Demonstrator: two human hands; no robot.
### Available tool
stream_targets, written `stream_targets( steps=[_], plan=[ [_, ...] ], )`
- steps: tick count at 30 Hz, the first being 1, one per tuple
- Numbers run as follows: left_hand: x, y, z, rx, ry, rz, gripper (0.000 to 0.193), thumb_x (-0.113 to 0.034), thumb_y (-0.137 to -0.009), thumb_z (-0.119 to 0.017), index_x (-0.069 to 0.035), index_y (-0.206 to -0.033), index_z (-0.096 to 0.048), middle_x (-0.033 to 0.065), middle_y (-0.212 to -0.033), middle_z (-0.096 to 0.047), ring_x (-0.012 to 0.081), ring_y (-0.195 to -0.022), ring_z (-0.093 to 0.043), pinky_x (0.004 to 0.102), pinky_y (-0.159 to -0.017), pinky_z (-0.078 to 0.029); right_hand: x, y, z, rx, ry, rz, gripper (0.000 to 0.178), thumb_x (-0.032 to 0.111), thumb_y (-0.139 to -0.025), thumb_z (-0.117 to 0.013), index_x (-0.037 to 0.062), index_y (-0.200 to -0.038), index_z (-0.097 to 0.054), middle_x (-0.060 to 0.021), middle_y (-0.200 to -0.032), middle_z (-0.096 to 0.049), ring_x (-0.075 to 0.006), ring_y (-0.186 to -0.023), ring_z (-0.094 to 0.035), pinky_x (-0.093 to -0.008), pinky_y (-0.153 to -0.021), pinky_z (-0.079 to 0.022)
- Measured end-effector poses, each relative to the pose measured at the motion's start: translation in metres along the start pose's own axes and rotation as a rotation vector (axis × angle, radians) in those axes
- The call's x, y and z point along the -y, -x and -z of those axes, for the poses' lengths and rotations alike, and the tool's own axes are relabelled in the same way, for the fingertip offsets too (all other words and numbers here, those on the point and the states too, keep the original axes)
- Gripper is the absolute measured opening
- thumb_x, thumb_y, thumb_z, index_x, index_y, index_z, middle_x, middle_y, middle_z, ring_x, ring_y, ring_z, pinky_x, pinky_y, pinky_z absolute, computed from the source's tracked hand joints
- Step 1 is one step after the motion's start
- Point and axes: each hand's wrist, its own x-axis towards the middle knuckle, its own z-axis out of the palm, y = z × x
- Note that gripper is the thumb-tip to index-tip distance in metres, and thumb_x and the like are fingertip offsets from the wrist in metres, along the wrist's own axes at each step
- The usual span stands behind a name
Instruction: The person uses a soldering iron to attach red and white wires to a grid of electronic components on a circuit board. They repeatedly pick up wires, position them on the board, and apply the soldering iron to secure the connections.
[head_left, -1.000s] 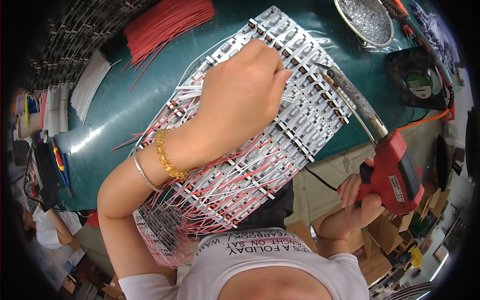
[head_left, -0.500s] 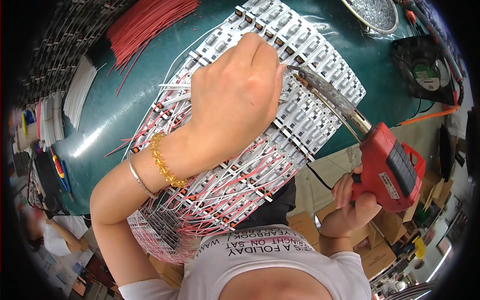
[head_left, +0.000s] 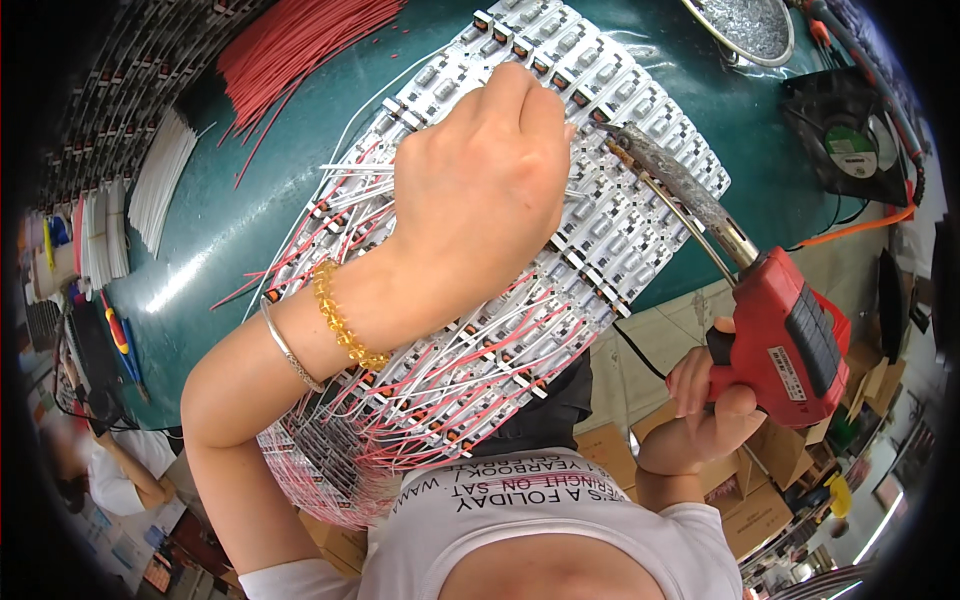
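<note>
Soldering gun [head_left: 795, 345] crosses table edge [head_left: 690, 290]; green tabletop [head_left: 230, 225] flanks panel [head_left: 612, 215].

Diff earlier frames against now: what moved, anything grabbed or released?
The soldering gun swung left until its tip was beside the left hand, then backed off slightly right. The view also shifted a little. No visible grab or release. Unchanged: right hand gripping the gun; left hand over the white modules, its fingertips hidden.
</note>
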Motion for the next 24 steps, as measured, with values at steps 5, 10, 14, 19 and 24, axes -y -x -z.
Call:
stream_targets(
  steps=[5,10,14,19,24],
  plan=[
    [0.0,0.0,0.001,0.003,0.02,0.004,0.012,-0.009,-0.079,-0.062,-0.005,-0.073,-0.052,0.0063,-0.075,-0.054,0.0258,-0.057,-0.056,0.0347,-0.045,-0.042,-0.003,-0.002,-0.001,0.023,0.009,0.035,0.078,0.053,-0.08,-0.058,-0.0123,-0.118,-0.038,0.0006,-0.047,-0.042,-0.009,-0.036,-0.039,-0.0228,-0.04,-0.036],
    [0.007,-0.003,0.01,0.046,0.209,0.033,0.01,-0.009,-0.081,-0.059,-0.001,-0.076,-0.055,0.0091,-0.079,-0.054,0.0223,-0.065,-0.057,0.0308,-0.055,-0.045,-0.003,-0.004,0.004,0.079,-0.021,0.046,0.079,0.053,-0.08,-0.057,-0.0126,-0.119,-0.037,0.0007,-0.047,-0.042,-0.0095,-0.035,-0.039,-0.0235,-0.039,-0.037],
    [0.02,-0.006,0.024,0.215,0.459,0.092,0.011,-0.008,-0.083,-0.059,0.002,-0.08,-0.057,0.0079,-0.086,-0.057,0.0156,-0.071,-0.054,0.0254,-0.062,-0.043,-0.004,-0.002,0.008,0.073,-0.042,0.036,0.079,0.053,-0.081,-0.057,-0.0125,-0.12,-0.037,0.0007,-0.046,-0.042,-0.0099,-0.035,-0.039,-0.0236,-0.039,-0.037],
    [0.022,-0.008,0.031,0.257,0.467,0.013,0.01,-0.006,-0.082,-0.06,0.002,-0.078,-0.057,0.0066,-0.089,-0.057,0.0128,-0.073,-0.053,0.0232,-0.062,-0.043,-0.008,-0.001,0.013,0.098,-0.072,0.05,0.079,0.053,-0.081,-0.057,-0.0119,-0.12,-0.037,0.0006,-0.046,-0.041,-0.01,-0.035,-0.039,-0.0235,-0.039,-0.036],
    [0.019,-0.007,0.029,0.217,0.467,0.089,0.011,-0.006,-0.079,-0.062,0.002,-0.075,-0.057,0.0068,-0.088,-0.057,0.0137,-0.073,-0.055,0.0236,-0.061,-0.044,-0.007,0.0,0.014,0.079,-0.066,0.035,0.08,0.055,-0.08,-0.057,-0.0116,-0.12,-0.037,0.001,-0.046,-0.041,-0.0095,-0.035,-0.039,-0.0232,-0.039,-0.035]
  ],
)
